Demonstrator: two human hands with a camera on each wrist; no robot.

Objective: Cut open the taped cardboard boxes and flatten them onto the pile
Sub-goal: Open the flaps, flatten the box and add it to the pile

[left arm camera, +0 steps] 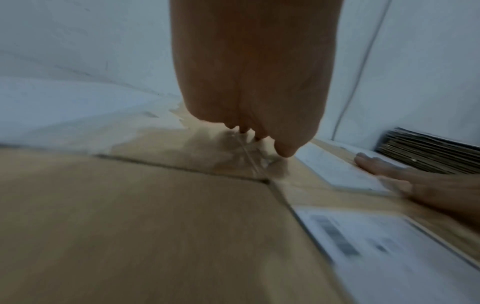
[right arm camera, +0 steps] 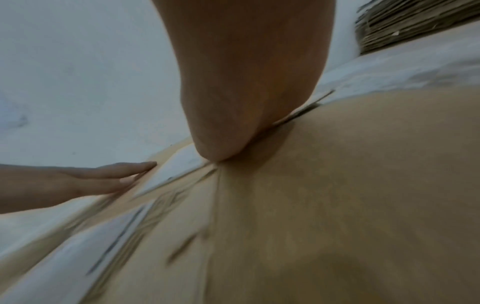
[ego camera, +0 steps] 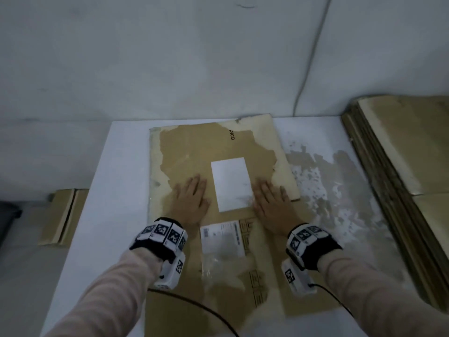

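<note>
A flattened brown cardboard box [ego camera: 189, 147] lies on the white table [ego camera: 102, 190], its far panel torn pale at the edges. A blank white label [ego camera: 230, 183] sits on it, with a printed shipping label [ego camera: 222, 238] nearer me. My left hand [ego camera: 190, 198] presses flat on the cardboard left of the white label, fingers straight. My right hand [ego camera: 271, 203] presses flat just right of that label. In the left wrist view the left hand [left arm camera: 249, 82] rests on the cardboard [left arm camera: 130, 216]. The right wrist view shows the right hand [right arm camera: 246, 82] down on the box [right arm camera: 337, 195].
A tall pile of flattened cardboard [ego camera: 398, 166] lies at the table's right side. Another brown box [ego camera: 62, 216] sits low beyond the left edge. Scuffed patches [ego camera: 328, 186] mark the table right of the box. A cable [ego camera: 306, 69] runs down the wall behind.
</note>
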